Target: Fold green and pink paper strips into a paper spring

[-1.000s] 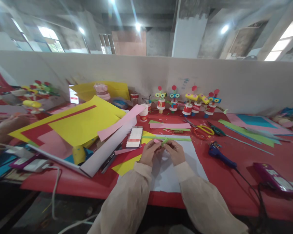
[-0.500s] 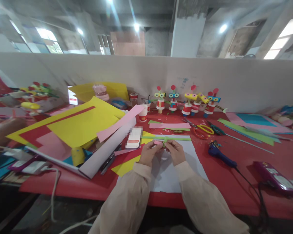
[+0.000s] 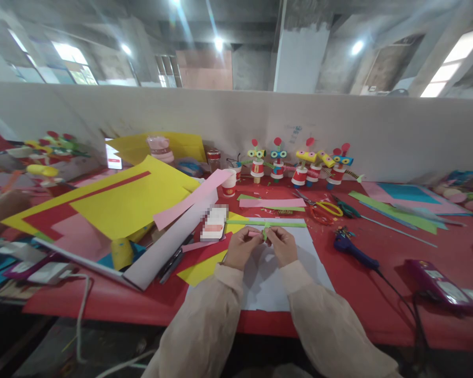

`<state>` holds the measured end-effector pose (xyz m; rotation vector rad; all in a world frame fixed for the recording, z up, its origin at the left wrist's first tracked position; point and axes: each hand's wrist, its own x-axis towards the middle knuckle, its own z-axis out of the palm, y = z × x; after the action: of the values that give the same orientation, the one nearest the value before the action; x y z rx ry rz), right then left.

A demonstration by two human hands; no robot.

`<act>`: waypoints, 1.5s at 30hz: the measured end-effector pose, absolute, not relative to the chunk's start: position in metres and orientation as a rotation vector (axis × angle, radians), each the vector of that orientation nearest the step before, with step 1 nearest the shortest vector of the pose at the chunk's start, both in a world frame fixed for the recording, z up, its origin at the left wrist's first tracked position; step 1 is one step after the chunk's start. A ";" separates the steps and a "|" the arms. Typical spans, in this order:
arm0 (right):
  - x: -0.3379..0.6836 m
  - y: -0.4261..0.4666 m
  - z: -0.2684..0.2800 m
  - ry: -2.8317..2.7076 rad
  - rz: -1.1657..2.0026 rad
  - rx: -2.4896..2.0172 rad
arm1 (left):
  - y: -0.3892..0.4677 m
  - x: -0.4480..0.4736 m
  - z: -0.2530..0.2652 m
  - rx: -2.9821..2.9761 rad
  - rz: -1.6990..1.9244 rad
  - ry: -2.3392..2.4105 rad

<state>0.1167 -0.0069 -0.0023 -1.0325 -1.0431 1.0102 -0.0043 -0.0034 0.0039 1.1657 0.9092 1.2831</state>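
Over a white sheet (image 3: 268,289) on the red table, both hands are close together with fingers pinched. My left hand (image 3: 240,249) holds a narrow pink paper strip (image 3: 254,232), partly covered by its fingers. My right hand (image 3: 284,247) pinches a small green paper strip (image 3: 265,231), which meets the pink one between the fingertips. How the two strips are joined is too small to make out. Just beyond the hands a long green strip (image 3: 291,223) lies across the top of the sheet.
Yellow sheets (image 3: 130,205), a white paper roll (image 3: 169,239) and a blurred-screen phone (image 3: 214,223) lie left. Rightward are scissors (image 3: 327,209), pliers (image 3: 345,207), a blue glue gun (image 3: 357,252) and a purple device (image 3: 437,283). Several paper-cup figures (image 3: 257,167) stand behind.
The view has shifted slightly. Both hands stay pinched together at nearly the same place, with only slight finger movement around the strips.
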 end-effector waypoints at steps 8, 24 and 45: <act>0.116 -0.006 -0.005 -1.109 1.035 -0.994 | -0.005 -0.003 0.009 0.971 1.362 0.905; 0.112 -0.015 0.002 -1.225 1.020 -0.952 | -0.004 -0.004 0.002 0.890 1.351 0.822; 0.110 -0.010 0.001 -1.056 1.192 -0.955 | -0.002 -0.006 0.005 0.725 1.314 0.754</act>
<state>0.1100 -0.0101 0.0009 -0.9545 -1.0557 1.1921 -0.0060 -0.0024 0.0049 0.7246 0.7536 1.3139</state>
